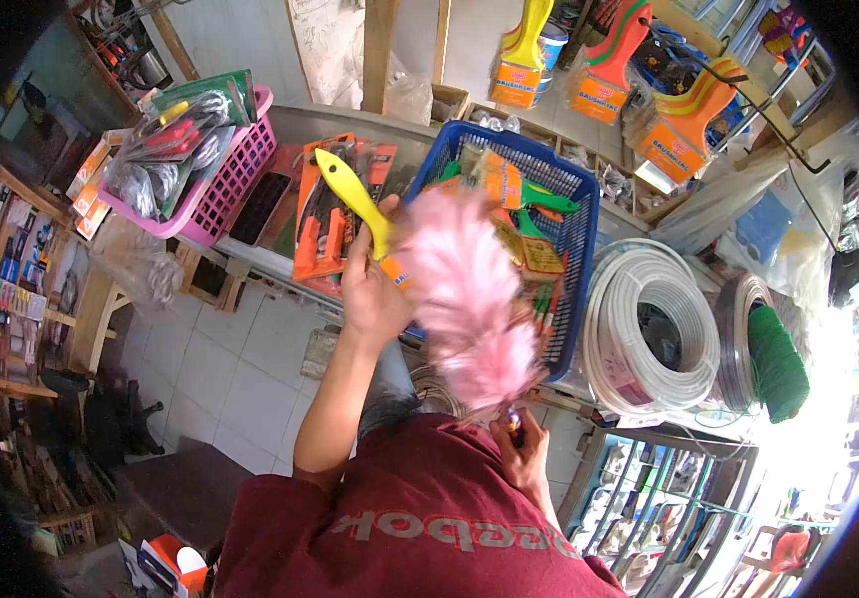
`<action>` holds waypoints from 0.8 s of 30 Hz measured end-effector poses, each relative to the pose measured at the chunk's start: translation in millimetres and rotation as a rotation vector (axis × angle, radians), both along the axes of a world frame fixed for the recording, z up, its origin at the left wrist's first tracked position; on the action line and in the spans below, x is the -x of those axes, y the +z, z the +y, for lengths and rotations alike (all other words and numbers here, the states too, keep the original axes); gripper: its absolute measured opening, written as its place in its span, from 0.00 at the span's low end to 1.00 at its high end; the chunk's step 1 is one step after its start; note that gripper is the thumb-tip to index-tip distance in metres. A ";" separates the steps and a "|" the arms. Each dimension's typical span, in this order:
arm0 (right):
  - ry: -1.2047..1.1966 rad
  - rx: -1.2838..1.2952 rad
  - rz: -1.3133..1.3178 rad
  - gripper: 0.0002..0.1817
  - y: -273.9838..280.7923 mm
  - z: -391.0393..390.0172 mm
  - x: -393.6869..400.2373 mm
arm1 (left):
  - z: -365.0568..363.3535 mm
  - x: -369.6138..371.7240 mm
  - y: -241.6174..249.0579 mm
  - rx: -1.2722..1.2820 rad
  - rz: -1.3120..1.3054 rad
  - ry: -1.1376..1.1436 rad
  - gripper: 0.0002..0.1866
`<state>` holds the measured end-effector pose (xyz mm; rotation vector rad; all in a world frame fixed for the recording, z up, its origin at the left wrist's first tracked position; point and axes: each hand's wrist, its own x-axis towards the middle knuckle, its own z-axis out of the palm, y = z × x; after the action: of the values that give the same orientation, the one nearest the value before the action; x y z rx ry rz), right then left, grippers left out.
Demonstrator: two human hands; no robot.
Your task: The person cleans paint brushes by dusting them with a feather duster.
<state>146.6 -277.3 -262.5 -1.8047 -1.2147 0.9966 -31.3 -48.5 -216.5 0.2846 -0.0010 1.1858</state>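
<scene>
The left hand (374,301) grips a yellow brush (347,194) at a grey counter (411,161); the right hand (526,460) grasps a pink duster (469,299) whose plume masks part of a blue basket (583,274). Floor tiles (245,374) and stocked shelves (18,254) lie leftward.

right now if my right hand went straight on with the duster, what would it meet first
Probably the yellow-handled brush in the left hand: the pink duster, leading from the right hand, overlaps it in view. Blur and unclear depth leave actual contact uncertain.
</scene>
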 end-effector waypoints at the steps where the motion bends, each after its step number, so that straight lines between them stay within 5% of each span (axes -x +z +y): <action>1: 0.047 0.021 -0.016 0.13 -1.0 -1.1 -0.6 | 3.7 3.9 -7.2 -0.033 0.070 -0.014 0.26; 5: 0.189 -0.106 -0.084 0.12 6.5 3.0 0.3 | 23.8 3.9 -5.6 -0.018 -0.061 -0.364 0.37; 7: 0.205 -0.171 -0.150 0.11 9.3 4.6 0.5 | 32.6 -2.4 -18.1 -0.187 -0.135 -0.420 0.31; 8: -0.003 -0.126 0.012 0.10 -1.0 3.7 5.4 | 21.3 2.3 -25.0 -0.055 -0.113 -0.243 0.29; 10: 0.027 -0.102 0.014 0.10 0.8 2.9 4.5 | 3.6 2.5 -1.1 0.086 0.076 0.013 0.27; 13: 0.106 -0.103 -0.038 0.11 3.8 3.1 2.9 | 12.0 -1.7 -4.1 -0.269 -0.139 -0.223 0.27; 18: 0.046 -0.028 -0.009 0.12 3.2 3.2 4.8 | 7.5 8.1 -9.8 0.202 -0.327 -0.125 0.23; 21: 0.093 -0.039 -0.026 0.12 0.3 0.3 4.6 | 5.5 -2.7 -7.2 -0.159 -0.090 -0.062 0.23; 24: 0.143 -0.073 -0.061 0.12 -2.6 0.1 4.4 | 25.1 2.2 -20.1 -0.094 -0.263 -0.276 0.22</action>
<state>142.2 -277.2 -265.2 -1.7218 -1.4158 0.9691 -33.5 -23.4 -236.6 0.2017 -0.3173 0.9422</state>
